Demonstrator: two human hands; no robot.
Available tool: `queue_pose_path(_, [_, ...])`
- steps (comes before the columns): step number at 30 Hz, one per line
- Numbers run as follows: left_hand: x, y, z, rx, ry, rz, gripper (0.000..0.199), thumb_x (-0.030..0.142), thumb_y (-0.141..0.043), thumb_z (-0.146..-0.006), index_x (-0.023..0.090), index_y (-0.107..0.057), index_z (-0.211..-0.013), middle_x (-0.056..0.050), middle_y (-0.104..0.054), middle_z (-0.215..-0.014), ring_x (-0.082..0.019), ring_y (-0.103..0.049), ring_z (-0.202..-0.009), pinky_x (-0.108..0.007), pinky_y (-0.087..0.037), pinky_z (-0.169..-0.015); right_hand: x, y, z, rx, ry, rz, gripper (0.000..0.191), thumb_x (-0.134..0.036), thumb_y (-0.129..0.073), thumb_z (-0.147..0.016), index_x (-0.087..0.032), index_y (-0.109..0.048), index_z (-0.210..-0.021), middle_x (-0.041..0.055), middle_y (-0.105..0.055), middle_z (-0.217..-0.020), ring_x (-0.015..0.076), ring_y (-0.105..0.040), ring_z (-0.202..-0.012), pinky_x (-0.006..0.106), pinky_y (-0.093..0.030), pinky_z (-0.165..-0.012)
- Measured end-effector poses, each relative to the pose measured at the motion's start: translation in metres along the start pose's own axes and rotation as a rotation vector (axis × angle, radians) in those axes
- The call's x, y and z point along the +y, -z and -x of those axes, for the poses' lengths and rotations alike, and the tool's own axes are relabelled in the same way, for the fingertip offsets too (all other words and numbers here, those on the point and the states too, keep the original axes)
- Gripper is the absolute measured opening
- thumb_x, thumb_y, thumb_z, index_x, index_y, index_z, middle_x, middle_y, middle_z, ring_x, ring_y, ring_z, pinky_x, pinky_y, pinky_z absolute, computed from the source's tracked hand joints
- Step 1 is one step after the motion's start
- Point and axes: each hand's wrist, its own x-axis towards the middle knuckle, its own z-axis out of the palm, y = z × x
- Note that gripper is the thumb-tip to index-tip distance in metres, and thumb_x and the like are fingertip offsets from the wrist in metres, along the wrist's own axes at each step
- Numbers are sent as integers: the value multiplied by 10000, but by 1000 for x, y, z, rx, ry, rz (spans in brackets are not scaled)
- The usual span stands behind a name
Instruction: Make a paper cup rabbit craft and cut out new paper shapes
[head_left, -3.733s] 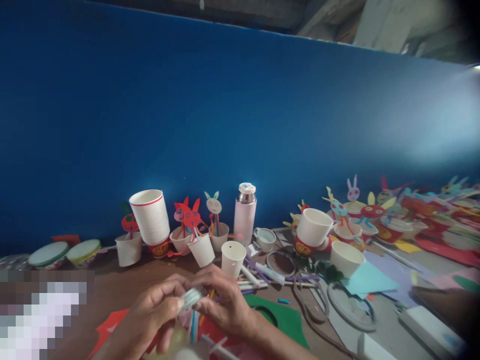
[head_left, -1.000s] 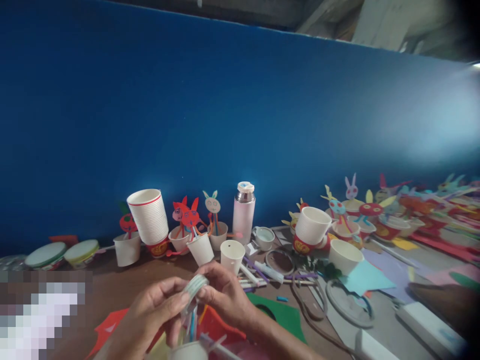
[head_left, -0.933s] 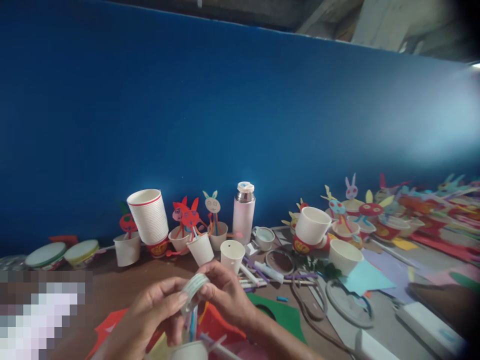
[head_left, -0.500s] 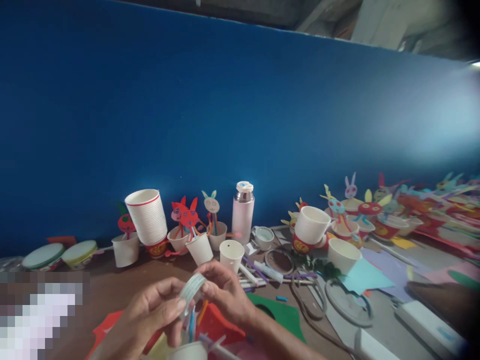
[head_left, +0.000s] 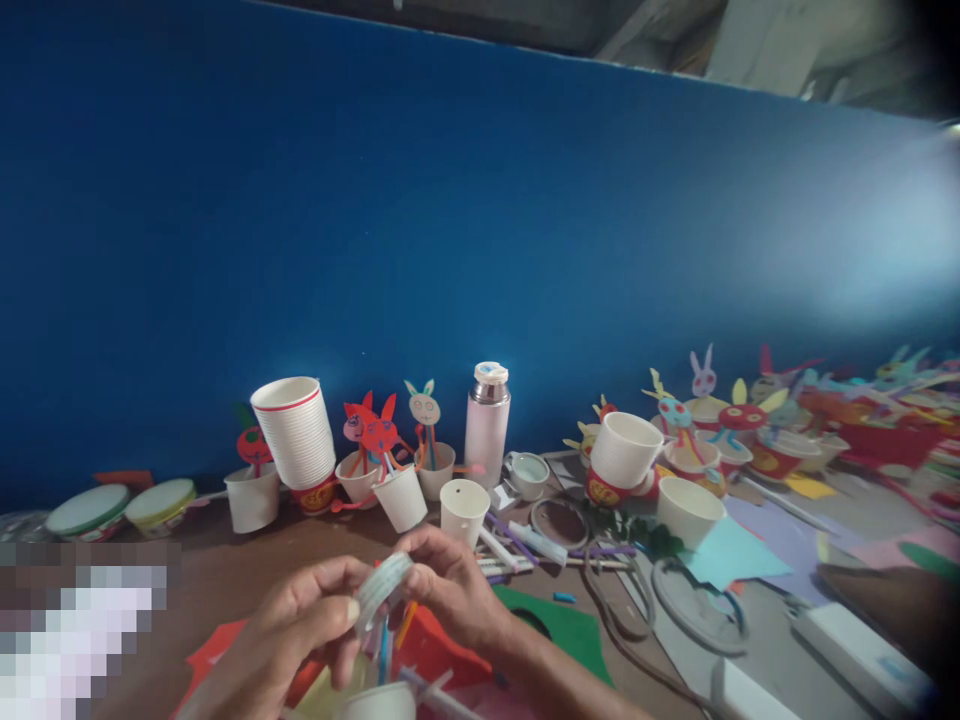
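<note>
Between both hands I hold a roll of tape (head_left: 386, 582), pale and translucent, tilted so its outer band faces me. My left hand (head_left: 304, 615) grips its left side between thumb and fingers. My right hand (head_left: 454, 590) pinches its right edge with the thumb and index finger. Just below the roll stands a white paper cup (head_left: 381, 703), partly cut off by the bottom edge, with blue and orange strips or straws rising above it. Red paper (head_left: 442, 645) lies beneath my hands, and green paper (head_left: 566, 630) is under my right forearm.
Along the blue wall stand a tall stack of paper cups (head_left: 296, 435), cups with paper animal heads, and a pink thermos (head_left: 487, 440). A plain cup (head_left: 463, 510) sits just beyond my hands. Pens, cables (head_left: 649, 625) and a white box (head_left: 862, 660) lie on the right.
The tape roll has turned slightly in my fingers, and my left thumb has shifted a little left along it. Everything else on the table stays in place.
</note>
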Motion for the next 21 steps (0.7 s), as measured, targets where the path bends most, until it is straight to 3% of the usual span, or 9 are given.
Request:
queue_pose_path(5, [6, -12, 10, 174, 76, 33, 158, 331, -607, -721, 181, -650, -747, 47, -515, -430, -56, -357, -366, -148, -244, -360, 2, 0, 2, 0, -9, 20, 416, -482, -702, -672, -144, -539, -852, -15, -599, -620, 105, -585, -495, 215, -474, -490])
queue_pose_path(12, [4, -7, 9, 45, 36, -4, 272, 333, -559, -755, 146, -639, -936, 4, -592, -429, -87, -452, -385, -176, -326, -436, 1, -3, 1, 24, 21, -18, 411, -510, -673, -694, -155, -534, -848, -34, -558, -582, 95, -538, -452, 230, -472, -491])
queue_pose_path(18, [2, -8, 8, 91, -2, -40, 260, 356, -613, -738, 159, -647, -904, -15, -642, -512, -127, -529, -481, -210, -406, -506, -6, -3, 2, 25, 36, 17, 371, -479, -670, -713, -159, -567, -870, -15, -556, -640, 95, -504, -520, 217, -435, -544])
queue_pose_path(21, [-2, -7, 4, 152, -73, -178, 250, 370, -648, -712, 165, -666, -854, 6, -612, -511, -114, -521, -461, -197, -407, -499, -7, -3, 4, 2, 13, 38, 372, -475, -654, -731, -153, -570, -899, 8, -562, -737, 107, -513, -605, 231, -430, -617])
